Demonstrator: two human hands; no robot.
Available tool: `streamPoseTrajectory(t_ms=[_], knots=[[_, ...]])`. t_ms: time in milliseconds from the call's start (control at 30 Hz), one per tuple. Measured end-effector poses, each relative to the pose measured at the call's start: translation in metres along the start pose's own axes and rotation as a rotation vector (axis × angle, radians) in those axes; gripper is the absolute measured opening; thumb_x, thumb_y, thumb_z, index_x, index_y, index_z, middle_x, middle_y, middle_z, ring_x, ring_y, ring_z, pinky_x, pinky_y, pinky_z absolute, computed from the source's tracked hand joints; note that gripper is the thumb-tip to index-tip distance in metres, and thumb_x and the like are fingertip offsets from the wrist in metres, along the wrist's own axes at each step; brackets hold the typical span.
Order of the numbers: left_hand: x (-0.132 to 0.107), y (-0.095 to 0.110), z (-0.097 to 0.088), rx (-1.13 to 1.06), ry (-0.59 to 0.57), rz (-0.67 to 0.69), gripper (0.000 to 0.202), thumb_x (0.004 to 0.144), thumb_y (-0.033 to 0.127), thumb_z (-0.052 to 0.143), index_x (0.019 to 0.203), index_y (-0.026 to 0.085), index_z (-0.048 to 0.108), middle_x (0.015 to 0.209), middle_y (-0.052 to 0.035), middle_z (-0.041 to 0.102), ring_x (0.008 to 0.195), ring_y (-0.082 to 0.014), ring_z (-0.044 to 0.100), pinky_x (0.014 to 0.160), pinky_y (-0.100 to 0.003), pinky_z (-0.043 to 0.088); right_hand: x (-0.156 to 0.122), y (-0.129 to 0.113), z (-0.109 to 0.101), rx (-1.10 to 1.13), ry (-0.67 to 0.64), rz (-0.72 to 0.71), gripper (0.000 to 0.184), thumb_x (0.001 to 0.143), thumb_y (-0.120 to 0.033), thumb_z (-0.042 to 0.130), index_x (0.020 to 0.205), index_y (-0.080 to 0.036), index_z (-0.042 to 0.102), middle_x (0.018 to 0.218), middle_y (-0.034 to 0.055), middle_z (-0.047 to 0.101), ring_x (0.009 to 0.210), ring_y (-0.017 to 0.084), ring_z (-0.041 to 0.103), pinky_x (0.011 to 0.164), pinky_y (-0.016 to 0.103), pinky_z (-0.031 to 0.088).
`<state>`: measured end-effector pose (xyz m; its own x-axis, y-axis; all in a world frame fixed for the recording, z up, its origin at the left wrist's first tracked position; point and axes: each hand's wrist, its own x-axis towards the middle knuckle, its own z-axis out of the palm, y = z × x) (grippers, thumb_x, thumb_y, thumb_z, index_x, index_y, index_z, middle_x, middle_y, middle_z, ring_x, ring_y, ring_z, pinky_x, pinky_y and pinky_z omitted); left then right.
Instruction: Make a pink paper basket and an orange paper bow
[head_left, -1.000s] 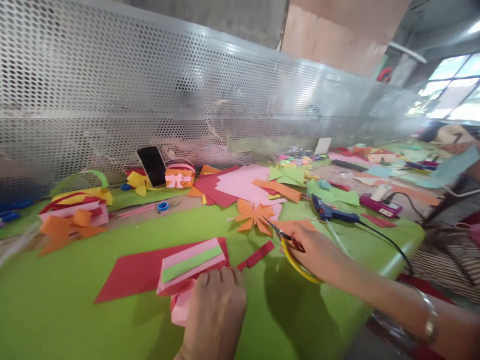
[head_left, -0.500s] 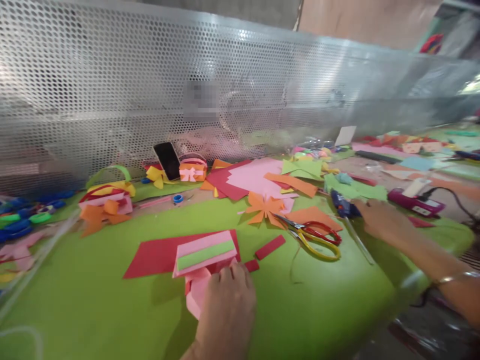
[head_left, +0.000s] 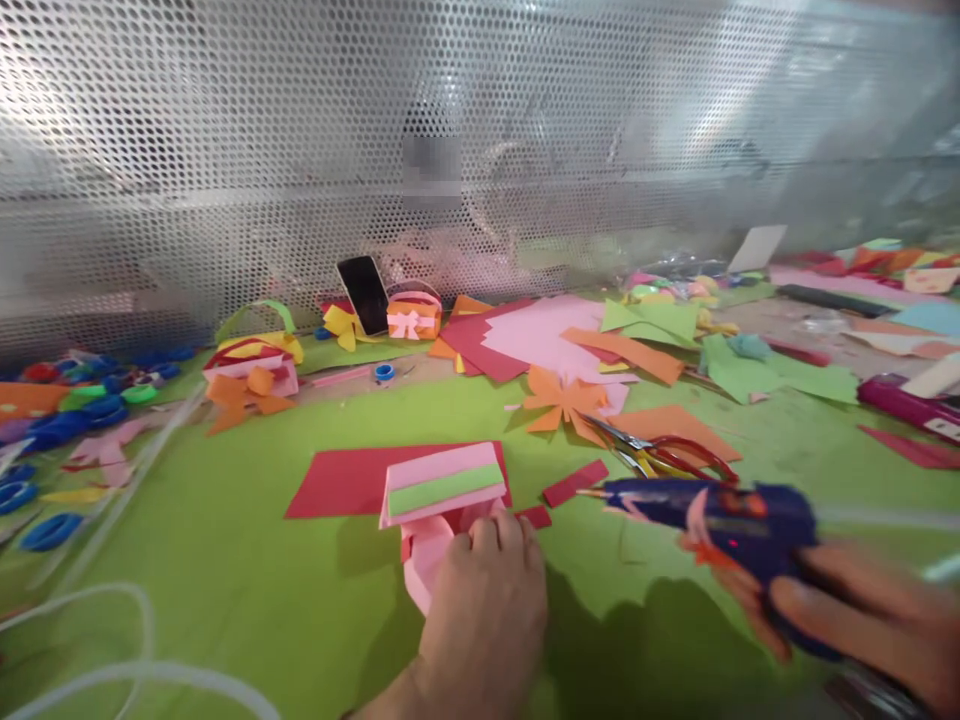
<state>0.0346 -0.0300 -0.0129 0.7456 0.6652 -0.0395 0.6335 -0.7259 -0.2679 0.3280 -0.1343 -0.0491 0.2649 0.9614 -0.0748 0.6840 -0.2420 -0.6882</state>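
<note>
My left hand (head_left: 487, 590) is closed on a small pink paper box (head_left: 426, 560), whose raised flap carries a green paper strip (head_left: 448, 490). The fingers hide part of the box. Behind it lies a sheet of red paper (head_left: 337, 482), with a red strip (head_left: 574, 483) to the right. A dark blue glue gun (head_left: 720, 515) is held in my right hand (head_left: 847, 610), its nozzle pointing left toward the red strip. Just behind the gun, red-and-yellow-handled scissors (head_left: 667, 450) lie partly covered by it, beside an orange paper flower (head_left: 564, 402).
A phone (head_left: 365, 292) leans near finished little paper baskets (head_left: 414, 315) along the perforated metal panel (head_left: 300, 130). Pink paper sheets (head_left: 551, 335) and green scraps (head_left: 780, 370) spread across the back. Blue scissor handles (head_left: 52, 532) and a white cord (head_left: 146, 630) are at left.
My right hand has lifted the glue gun from the table and brought it left and nearer, over the scissors. My left hand still holds the pink box. The view has turned right.
</note>
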Motion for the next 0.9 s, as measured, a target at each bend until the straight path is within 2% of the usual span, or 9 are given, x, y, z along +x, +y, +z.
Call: streamPoseTrajectory(t_ms=[67, 133, 200, 300, 433, 500, 600, 767, 900], knots=[[0.001, 0.0, -0.004, -0.015, -0.02, -0.001, 0.036, 0.085, 0.015, 0.065, 0.121, 0.012, 0.067, 0.108, -0.021, 0.071, 0.082, -0.0258, 0.071, 0.057, -0.032, 0.061, -0.002, -0.023, 0.017, 0.053, -0.141, -0.033, 0.053, 0.074, -0.075, 0.049, 0.056, -0.028, 0.064, 0.056, 0.0053, 0.061, 0.053, 0.023, 0.055, 0.052, 0.033, 0.052], [0.0, 0.0, -0.006, -0.017, -0.022, 0.003, 0.035, 0.086, 0.015, 0.064, 0.121, 0.012, 0.067, 0.107, -0.0206, 0.072, 0.08, -0.0256, 0.071, 0.054, -0.031, 0.06, 0.003, -0.04, 0.024, 0.095, -0.196, -0.057, 0.048, 0.075, -0.072, 0.053, 0.061, -0.028, 0.066, 0.057, 0.0037, 0.061, 0.054, 0.021, 0.054, 0.052, 0.03, 0.051], [-0.002, 0.0, -0.006, -0.009, -0.016, 0.016, 0.035, 0.086, 0.015, 0.064, 0.121, 0.012, 0.067, 0.105, -0.02, 0.072, 0.078, -0.0249, 0.07, 0.053, -0.03, 0.059, 0.009, -0.048, 0.026, 0.17, -0.248, -0.053, 0.045, 0.076, -0.071, 0.055, 0.068, -0.028, 0.068, 0.062, 0.0034, 0.062, 0.055, 0.02, 0.055, 0.052, 0.029, 0.051], [-0.003, 0.0, -0.005, -0.005, -0.023, 0.026, 0.034, 0.088, 0.017, 0.063, 0.121, 0.013, 0.067, 0.102, -0.0187, 0.071, 0.076, -0.0231, 0.069, 0.052, -0.029, 0.057, 0.014, -0.041, 0.022, 0.292, -0.329, 0.024, 0.048, 0.078, -0.072, 0.052, 0.081, -0.027, 0.07, 0.071, 0.0048, 0.066, 0.06, 0.021, 0.058, 0.058, 0.03, 0.054], [-0.002, -0.001, -0.007, -0.042, -0.053, 0.025, 0.032, 0.091, 0.025, 0.062, 0.119, 0.013, 0.067, 0.101, -0.0171, 0.07, 0.077, -0.0229, 0.067, 0.053, -0.03, 0.057, 0.013, -0.025, 0.019, 0.351, -0.457, 0.124, 0.052, 0.08, -0.072, 0.05, 0.104, -0.029, 0.069, 0.093, 0.0082, 0.07, 0.085, 0.027, 0.065, 0.073, 0.034, 0.055], [-0.002, -0.001, -0.009, -0.081, -0.078, 0.024, 0.034, 0.092, 0.034, 0.059, 0.117, 0.013, 0.068, 0.098, -0.0159, 0.069, 0.077, -0.0233, 0.067, 0.054, -0.031, 0.057, 0.01, -0.023, 0.022, 0.348, -0.457, 0.154, 0.05, 0.079, -0.072, 0.051, 0.101, -0.031, 0.069, 0.092, 0.0078, 0.07, 0.087, 0.029, 0.065, 0.075, 0.035, 0.055], [-0.002, 0.0, -0.012, -0.119, -0.099, 0.006, 0.04, 0.093, 0.042, 0.055, 0.115, 0.012, 0.069, 0.095, -0.0154, 0.068, 0.079, -0.0237, 0.066, 0.055, -0.031, 0.057, 0.006, -0.03, 0.028, 0.35, -0.383, 0.175, 0.049, 0.077, -0.074, 0.05, 0.096, -0.033, 0.07, 0.084, 0.0065, 0.069, 0.077, 0.028, 0.065, 0.07, 0.036, 0.056], [-0.003, 0.0, -0.012, -0.137, -0.103, 0.0, 0.038, 0.093, 0.041, 0.056, 0.115, 0.012, 0.069, 0.094, -0.0155, 0.068, 0.08, -0.0241, 0.065, 0.056, -0.032, 0.056, 0.01, -0.049, 0.029, 0.304, -0.406, 0.11, 0.046, 0.076, -0.073, 0.052, 0.085, -0.033, 0.072, 0.072, 0.0056, 0.068, 0.065, 0.025, 0.062, 0.059, 0.034, 0.055], [-0.002, -0.001, -0.01, -0.131, -0.092, -0.003, 0.031, 0.092, 0.031, 0.06, 0.115, 0.013, 0.07, 0.096, -0.0158, 0.068, 0.077, -0.0232, 0.065, 0.054, -0.032, 0.056, 0.015, -0.058, 0.026, 0.252, -0.395, 0.069, 0.046, 0.08, -0.071, 0.05, 0.076, -0.029, 0.069, 0.069, 0.0039, 0.064, 0.06, 0.02, 0.057, 0.056, 0.028, 0.051]])
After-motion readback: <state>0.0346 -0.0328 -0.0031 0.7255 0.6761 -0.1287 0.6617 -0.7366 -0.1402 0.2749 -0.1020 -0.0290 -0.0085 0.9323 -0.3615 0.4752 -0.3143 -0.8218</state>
